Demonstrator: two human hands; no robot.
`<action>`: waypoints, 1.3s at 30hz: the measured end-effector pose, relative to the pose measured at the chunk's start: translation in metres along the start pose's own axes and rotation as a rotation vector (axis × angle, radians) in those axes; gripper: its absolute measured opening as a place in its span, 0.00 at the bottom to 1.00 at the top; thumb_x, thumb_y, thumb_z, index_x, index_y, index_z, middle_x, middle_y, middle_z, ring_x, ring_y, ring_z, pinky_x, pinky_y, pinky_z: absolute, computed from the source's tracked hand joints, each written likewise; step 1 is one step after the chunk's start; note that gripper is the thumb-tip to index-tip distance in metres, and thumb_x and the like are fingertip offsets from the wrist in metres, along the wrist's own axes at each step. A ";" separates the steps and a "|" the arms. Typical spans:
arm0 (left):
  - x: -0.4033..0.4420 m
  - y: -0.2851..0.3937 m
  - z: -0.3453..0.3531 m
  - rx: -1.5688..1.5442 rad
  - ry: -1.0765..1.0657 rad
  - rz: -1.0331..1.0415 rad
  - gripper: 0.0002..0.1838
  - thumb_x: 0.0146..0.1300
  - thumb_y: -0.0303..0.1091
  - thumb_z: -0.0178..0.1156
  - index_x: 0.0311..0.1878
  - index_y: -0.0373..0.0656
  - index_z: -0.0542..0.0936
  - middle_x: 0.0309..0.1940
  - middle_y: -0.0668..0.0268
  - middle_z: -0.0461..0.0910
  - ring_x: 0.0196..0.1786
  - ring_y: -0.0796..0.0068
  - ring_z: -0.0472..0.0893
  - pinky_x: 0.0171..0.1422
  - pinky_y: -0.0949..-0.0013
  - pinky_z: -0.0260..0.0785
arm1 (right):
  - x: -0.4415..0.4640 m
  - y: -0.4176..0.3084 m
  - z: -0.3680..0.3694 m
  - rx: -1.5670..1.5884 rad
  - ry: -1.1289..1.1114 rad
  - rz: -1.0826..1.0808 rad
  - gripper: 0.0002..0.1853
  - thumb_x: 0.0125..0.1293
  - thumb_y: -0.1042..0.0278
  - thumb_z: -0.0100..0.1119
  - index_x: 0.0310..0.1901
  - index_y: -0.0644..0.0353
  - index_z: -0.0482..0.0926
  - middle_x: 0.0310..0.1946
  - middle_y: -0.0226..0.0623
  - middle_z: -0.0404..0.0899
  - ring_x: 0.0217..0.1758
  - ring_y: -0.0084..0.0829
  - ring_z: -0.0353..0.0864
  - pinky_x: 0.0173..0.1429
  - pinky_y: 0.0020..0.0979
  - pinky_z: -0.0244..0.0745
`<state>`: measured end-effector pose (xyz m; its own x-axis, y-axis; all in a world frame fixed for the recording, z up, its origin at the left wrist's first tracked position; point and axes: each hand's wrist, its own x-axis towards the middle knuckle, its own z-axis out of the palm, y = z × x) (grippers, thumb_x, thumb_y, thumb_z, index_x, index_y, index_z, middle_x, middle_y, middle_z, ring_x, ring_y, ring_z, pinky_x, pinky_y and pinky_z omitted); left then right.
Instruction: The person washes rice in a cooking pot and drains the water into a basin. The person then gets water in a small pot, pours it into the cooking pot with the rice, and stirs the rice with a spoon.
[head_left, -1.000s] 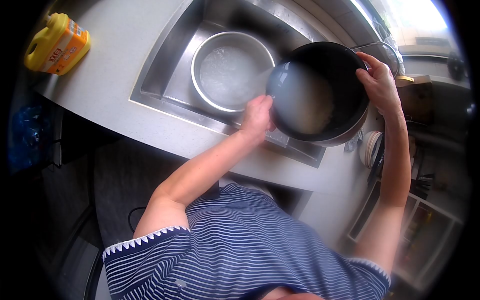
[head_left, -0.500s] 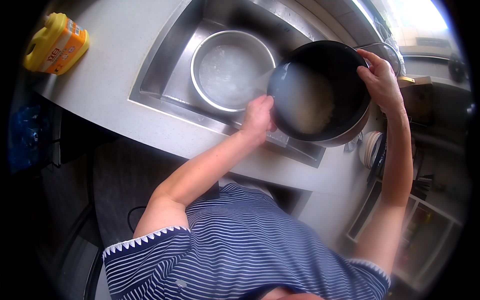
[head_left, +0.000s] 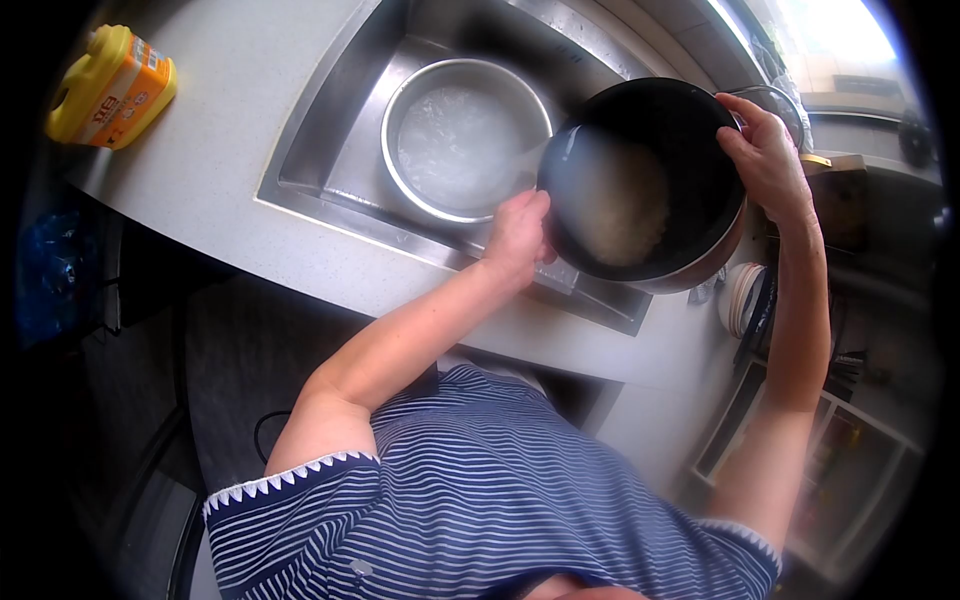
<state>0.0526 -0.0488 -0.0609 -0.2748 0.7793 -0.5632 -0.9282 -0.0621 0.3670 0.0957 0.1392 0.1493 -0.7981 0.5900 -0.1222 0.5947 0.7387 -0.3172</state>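
Between my two hands is a dark inner pot, tilted to the left over the right part of the sink. Pale grains that look like rice lie at its bottom, partly behind a hazy blur. My left hand grips the near left rim, fingers closed. On the far right rim, my right hand is closed with the thumb over the edge. A round metal basin stands in the sink left of the pot, with cloudy water in it. The pot's lip overlaps the basin's right edge from above.
The steel sink is set into a pale counter. A yellow detergent jug stands at the counter's left end. Stacked bowls are at the right, beyond the pot. A blue plastic bag shows low at the left.
The pot and both hands have shifted very slightly to the right. The water surface in the basin looks calmer. Both hands keep their hold.
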 end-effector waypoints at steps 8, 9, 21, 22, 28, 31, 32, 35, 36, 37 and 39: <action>-0.001 0.001 0.002 0.007 0.009 -0.015 0.10 0.68 0.39 0.47 0.36 0.44 0.73 0.19 0.73 0.70 0.11 0.84 0.57 0.13 0.78 0.50 | 0.001 -0.007 -0.002 -0.034 -0.011 0.000 0.22 0.56 0.72 0.51 0.53 0.74 0.71 0.28 0.44 0.81 0.30 0.25 0.78 0.42 0.28 0.72; -0.001 0.001 0.002 0.005 0.008 -0.020 0.10 0.67 0.39 0.47 0.36 0.44 0.73 0.18 0.73 0.70 0.10 0.84 0.57 0.13 0.78 0.50 | 0.002 -0.009 -0.003 -0.041 -0.022 0.005 0.22 0.57 0.72 0.51 0.53 0.74 0.71 0.29 0.44 0.81 0.30 0.26 0.78 0.42 0.28 0.73; -0.001 0.000 0.003 -0.001 0.007 -0.031 0.10 0.67 0.39 0.47 0.33 0.45 0.73 0.18 0.73 0.69 0.10 0.84 0.57 0.14 0.77 0.50 | 0.004 -0.011 -0.003 0.026 -0.038 -0.012 0.21 0.58 0.74 0.50 0.53 0.75 0.70 0.38 0.48 0.81 0.40 0.29 0.81 0.51 0.28 0.71; 0.000 0.000 0.002 0.001 0.008 -0.027 0.10 0.67 0.39 0.47 0.33 0.45 0.73 0.18 0.73 0.69 0.10 0.84 0.57 0.14 0.77 0.50 | 0.004 -0.011 -0.002 0.035 -0.043 -0.004 0.21 0.58 0.74 0.50 0.53 0.75 0.70 0.37 0.47 0.81 0.40 0.29 0.81 0.50 0.28 0.71; -0.005 0.002 0.004 -0.008 0.006 -0.045 0.10 0.67 0.39 0.47 0.33 0.46 0.73 0.18 0.73 0.69 0.11 0.83 0.57 0.15 0.77 0.50 | 0.007 -0.009 -0.002 -0.012 -0.030 -0.008 0.21 0.57 0.72 0.51 0.53 0.73 0.71 0.34 0.47 0.81 0.37 0.30 0.80 0.48 0.30 0.72; -0.003 0.000 0.003 0.004 0.000 -0.035 0.10 0.67 0.39 0.47 0.33 0.45 0.72 0.17 0.73 0.68 0.11 0.83 0.57 0.15 0.77 0.50 | 0.007 -0.012 -0.002 -0.044 -0.031 -0.006 0.22 0.56 0.71 0.51 0.52 0.72 0.72 0.32 0.48 0.81 0.36 0.32 0.80 0.47 0.31 0.71; -0.004 0.001 0.003 0.002 0.002 -0.036 0.10 0.67 0.39 0.47 0.33 0.45 0.72 0.17 0.73 0.68 0.11 0.83 0.57 0.15 0.77 0.50 | 0.007 -0.013 -0.002 -0.051 -0.025 -0.013 0.22 0.56 0.71 0.51 0.52 0.72 0.72 0.32 0.49 0.81 0.36 0.33 0.80 0.47 0.31 0.71; -0.004 0.001 0.003 0.002 0.004 -0.035 0.10 0.67 0.39 0.46 0.33 0.45 0.72 0.17 0.72 0.68 0.11 0.83 0.57 0.15 0.77 0.50 | 0.007 -0.015 -0.001 -0.067 -0.013 -0.029 0.22 0.56 0.70 0.51 0.52 0.72 0.72 0.31 0.49 0.80 0.36 0.35 0.80 0.47 0.32 0.71; -0.003 0.000 0.003 0.005 0.002 -0.034 0.10 0.67 0.39 0.46 0.33 0.45 0.72 0.17 0.72 0.68 0.11 0.83 0.57 0.15 0.77 0.50 | 0.008 -0.015 -0.001 -0.070 -0.014 -0.028 0.22 0.56 0.70 0.51 0.52 0.72 0.72 0.32 0.49 0.80 0.36 0.35 0.81 0.47 0.32 0.71; -0.003 -0.001 0.002 0.008 -0.001 -0.032 0.10 0.68 0.39 0.46 0.33 0.45 0.72 0.17 0.72 0.68 0.11 0.83 0.57 0.15 0.76 0.49 | 0.008 -0.014 -0.001 -0.072 -0.015 -0.028 0.22 0.56 0.70 0.51 0.52 0.72 0.72 0.32 0.50 0.80 0.36 0.35 0.81 0.48 0.32 0.72; -0.003 -0.001 0.002 0.008 -0.003 -0.036 0.11 0.68 0.39 0.46 0.34 0.45 0.73 0.17 0.72 0.68 0.11 0.83 0.57 0.15 0.76 0.49 | 0.008 -0.014 -0.001 -0.095 -0.011 -0.038 0.22 0.56 0.70 0.51 0.52 0.72 0.72 0.31 0.49 0.80 0.36 0.35 0.81 0.47 0.32 0.72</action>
<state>0.0548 -0.0497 -0.0585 -0.2408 0.7829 -0.5736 -0.9353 -0.0293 0.3528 0.0806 0.1342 0.1537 -0.8212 0.5573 -0.1224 0.5697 0.7887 -0.2312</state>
